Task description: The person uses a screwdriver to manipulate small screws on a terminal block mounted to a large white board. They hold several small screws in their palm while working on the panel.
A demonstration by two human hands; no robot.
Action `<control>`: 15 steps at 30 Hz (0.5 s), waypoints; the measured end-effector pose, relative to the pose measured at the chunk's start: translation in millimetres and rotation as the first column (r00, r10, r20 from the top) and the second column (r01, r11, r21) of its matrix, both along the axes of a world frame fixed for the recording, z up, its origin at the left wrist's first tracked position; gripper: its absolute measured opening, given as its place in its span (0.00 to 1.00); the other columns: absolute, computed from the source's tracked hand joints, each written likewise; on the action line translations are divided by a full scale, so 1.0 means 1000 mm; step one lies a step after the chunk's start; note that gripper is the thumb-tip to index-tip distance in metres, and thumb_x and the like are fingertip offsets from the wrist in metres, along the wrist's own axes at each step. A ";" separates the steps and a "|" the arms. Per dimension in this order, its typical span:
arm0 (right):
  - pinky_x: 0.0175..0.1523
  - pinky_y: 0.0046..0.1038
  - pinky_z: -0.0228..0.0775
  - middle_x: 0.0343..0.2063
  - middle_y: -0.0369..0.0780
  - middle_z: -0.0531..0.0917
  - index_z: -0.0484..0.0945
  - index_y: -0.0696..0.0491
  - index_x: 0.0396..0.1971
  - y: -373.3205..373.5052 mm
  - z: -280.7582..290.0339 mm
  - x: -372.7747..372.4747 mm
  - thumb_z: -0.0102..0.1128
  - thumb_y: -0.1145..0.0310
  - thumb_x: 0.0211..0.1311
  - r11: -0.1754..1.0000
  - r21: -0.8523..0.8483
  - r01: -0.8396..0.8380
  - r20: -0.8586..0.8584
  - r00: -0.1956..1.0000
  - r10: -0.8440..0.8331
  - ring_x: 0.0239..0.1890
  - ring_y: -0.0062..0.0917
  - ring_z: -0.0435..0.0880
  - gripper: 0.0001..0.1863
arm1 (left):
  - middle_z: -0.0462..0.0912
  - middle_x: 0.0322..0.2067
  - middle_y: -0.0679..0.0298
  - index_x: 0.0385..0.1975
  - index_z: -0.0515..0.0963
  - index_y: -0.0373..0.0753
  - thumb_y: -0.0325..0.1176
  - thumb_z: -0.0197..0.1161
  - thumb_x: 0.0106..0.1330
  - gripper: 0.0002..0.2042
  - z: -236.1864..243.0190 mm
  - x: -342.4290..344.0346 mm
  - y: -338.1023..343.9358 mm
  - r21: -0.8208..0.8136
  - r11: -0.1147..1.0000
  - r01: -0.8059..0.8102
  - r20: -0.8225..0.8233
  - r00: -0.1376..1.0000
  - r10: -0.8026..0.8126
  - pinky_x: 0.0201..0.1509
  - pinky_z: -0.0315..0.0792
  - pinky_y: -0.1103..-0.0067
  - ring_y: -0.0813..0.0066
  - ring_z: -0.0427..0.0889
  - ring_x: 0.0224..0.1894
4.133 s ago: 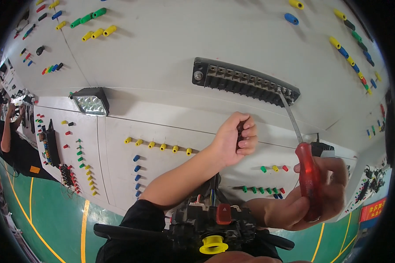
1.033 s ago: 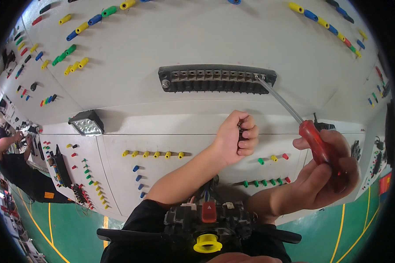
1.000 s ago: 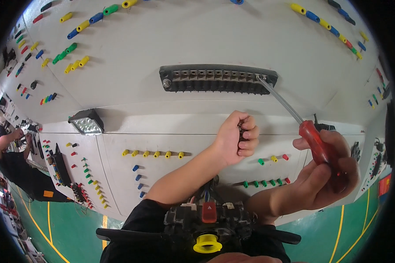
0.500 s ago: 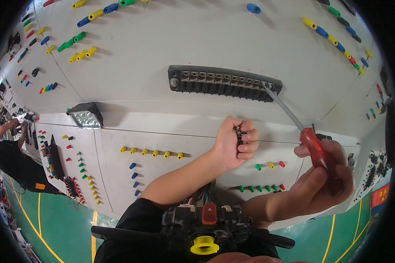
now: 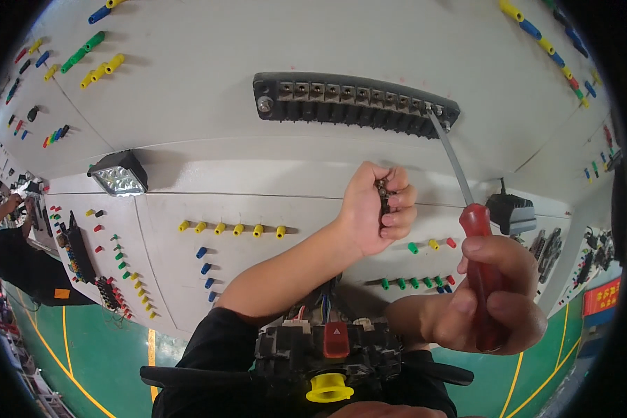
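A long black terminal strip is fixed on the pale panel, with a row of metal contacts along it. My right hand grips the red handle of a screwdriver, whose metal shaft slants up to the left. Its tip touches a screw near the strip's right end. Below the strip, my left hand is closed around several small screws, partly hidden by the fingers. How many lie in that palm I cannot tell.
Coloured sockets stick out of the panel, among them a yellow row. Square lamps stand at left and right. A switch assembly with a yellow ring sits close to my body. Another person works at far left.
My right hand has shifted its grip on the screwdriver and sits slightly lower, with the shaft steeper. The tip stays at the strip's right end. The view has shifted somewhat.
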State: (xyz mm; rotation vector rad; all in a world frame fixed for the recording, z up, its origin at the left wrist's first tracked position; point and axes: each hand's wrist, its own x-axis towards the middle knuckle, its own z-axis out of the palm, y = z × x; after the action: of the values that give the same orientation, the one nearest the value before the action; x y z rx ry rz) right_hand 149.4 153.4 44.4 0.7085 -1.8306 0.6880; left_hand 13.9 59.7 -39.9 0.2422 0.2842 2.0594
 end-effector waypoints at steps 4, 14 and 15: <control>0.29 0.29 0.70 0.29 0.55 0.78 0.58 0.52 0.33 -0.003 -0.004 -0.008 0.57 0.71 0.54 0.977 -0.210 -0.043 -0.099 0.995 0.023 0.24 0.35 0.76 0.15 | 0.59 0.17 0.73 0.18 0.58 0.48 0.43 0.40 0.61 0.11 -0.001 0.002 0.004 0.022 0.999 0.025 -0.013 1.000 -0.025 0.12 0.46 0.84 0.82 0.55 0.12; 0.20 0.24 0.67 0.21 0.53 0.76 0.55 0.56 0.50 -0.022 -0.003 -0.023 0.47 0.57 0.65 0.864 -0.478 0.156 -0.287 0.902 -0.321 0.16 0.33 0.75 0.23 | 0.58 0.16 0.74 0.17 0.58 0.48 0.43 0.41 0.61 0.12 0.001 0.003 0.003 0.013 1.000 0.005 -0.012 1.000 -0.004 0.11 0.46 0.85 0.83 0.55 0.12; 0.20 0.24 0.67 0.21 0.53 0.76 0.55 0.56 0.50 -0.021 -0.003 -0.022 0.47 0.57 0.65 0.866 -0.477 0.151 -0.292 0.902 -0.318 0.16 0.33 0.75 0.23 | 0.58 0.16 0.74 0.18 0.58 0.48 0.43 0.41 0.61 0.12 0.001 0.003 0.003 0.005 1.000 0.002 -0.004 1.000 -0.002 0.11 0.46 0.85 0.83 0.55 0.12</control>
State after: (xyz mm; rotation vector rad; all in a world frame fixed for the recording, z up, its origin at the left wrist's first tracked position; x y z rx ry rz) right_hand 127.4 132.0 41.2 0.2695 -1.3222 0.7219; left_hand 16.9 63.1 -39.2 0.2495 0.2817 2.0582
